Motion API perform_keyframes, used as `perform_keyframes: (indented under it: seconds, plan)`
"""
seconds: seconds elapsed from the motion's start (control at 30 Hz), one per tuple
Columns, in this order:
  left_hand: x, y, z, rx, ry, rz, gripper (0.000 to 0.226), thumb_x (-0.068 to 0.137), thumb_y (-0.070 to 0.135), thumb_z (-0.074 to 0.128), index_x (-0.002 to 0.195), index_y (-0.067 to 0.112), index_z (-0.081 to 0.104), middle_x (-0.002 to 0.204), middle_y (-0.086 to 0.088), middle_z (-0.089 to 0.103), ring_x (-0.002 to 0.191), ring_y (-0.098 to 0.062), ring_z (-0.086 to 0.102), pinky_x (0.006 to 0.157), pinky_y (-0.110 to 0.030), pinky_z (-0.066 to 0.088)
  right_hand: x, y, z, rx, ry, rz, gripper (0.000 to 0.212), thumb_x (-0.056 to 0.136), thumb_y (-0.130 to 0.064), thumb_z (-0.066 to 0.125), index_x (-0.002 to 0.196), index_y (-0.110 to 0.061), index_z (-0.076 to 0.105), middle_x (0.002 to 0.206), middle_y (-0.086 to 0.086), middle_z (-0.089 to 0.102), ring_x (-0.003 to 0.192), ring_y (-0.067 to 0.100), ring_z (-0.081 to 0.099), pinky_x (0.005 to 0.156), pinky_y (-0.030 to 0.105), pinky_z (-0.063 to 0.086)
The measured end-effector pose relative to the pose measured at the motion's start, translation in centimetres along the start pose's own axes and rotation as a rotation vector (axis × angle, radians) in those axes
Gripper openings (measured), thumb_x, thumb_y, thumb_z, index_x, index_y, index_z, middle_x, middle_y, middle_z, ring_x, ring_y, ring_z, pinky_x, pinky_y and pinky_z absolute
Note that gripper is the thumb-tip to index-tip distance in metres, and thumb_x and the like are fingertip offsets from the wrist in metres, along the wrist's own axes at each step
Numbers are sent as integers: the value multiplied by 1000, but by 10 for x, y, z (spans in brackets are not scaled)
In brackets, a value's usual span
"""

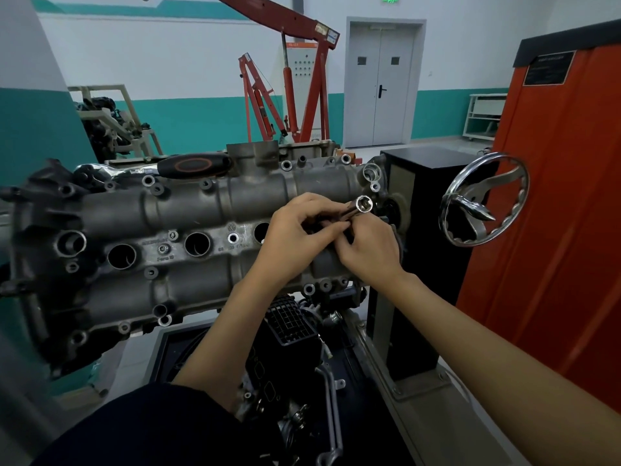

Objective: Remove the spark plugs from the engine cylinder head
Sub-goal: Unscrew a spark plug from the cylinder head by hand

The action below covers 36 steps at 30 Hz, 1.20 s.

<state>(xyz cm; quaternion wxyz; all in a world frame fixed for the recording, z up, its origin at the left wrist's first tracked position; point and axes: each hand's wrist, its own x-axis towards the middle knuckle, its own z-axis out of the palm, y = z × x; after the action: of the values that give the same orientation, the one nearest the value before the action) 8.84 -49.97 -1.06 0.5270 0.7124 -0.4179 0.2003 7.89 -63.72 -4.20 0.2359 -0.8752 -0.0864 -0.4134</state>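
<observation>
While both hands grip it | socket (359,207) open end tilts up-right | above cylinder head (188,210)

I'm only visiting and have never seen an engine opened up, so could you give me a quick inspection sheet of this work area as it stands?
Surface: engine cylinder head on a stand, three open round wells in view along its middle.
Job's things: chrome socket, open end up, held over the head's right end; no spark plug clearly visible.
Clutter: ratchet with black handle lying on the head's far edge.
Grips: left hand and right hand both curled round the socket tool.
Cables: nothing seen.
Surroundings: chrome handwheel on the stand, red engine hoist, orange cabinet, grey double door.
</observation>
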Motion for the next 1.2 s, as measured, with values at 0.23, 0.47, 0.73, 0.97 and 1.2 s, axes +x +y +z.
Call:
perform_keyframes:
  seconds: [0.23,0.47,0.73,0.97,1.2]
  plan:
    - [4,-4,12,-12,149,-24,35,71,9,79,70,34,54,75,11,57,71,2,54,67,-12,43,-1,-2,1,16,102,66,16,80,-27,66,89,-14,61,77,-3,64,72,16,58,56,27,39]
    - [6,-7,13,50,99,-26,27,75,13,76,75,28,54,77,9,57,71,4,54,66,-9,41,0,0,3,12,88,76,17,84,-27,64,84,-11,58,70,-2,63,66,19,59,53,26,35]
    - [-3,-6,19,359,98,122,21,88,15,63,81,22,45,84,6,45,77,-6,42,73,-8,33,1,-4,1,19,9,84,14,87,-24,59,85,-11,54,68,-6,54,64,18,56,53,30,38]
    - [-7,-3,16,430,72,126,9,90,15,59,92,6,60,90,1,50,85,-11,49,76,-13,37,1,-6,-1,17,-30,70,15,88,-23,55,90,-9,58,77,1,62,69,21,59,59,36,45]
    - [-5,-3,17,492,131,132,15,89,18,62,85,5,57,84,3,44,78,-9,42,66,-15,33,-1,-7,0,31,58,50,15,83,-17,56,73,-18,45,62,-5,52,59,23,55,50,26,27]
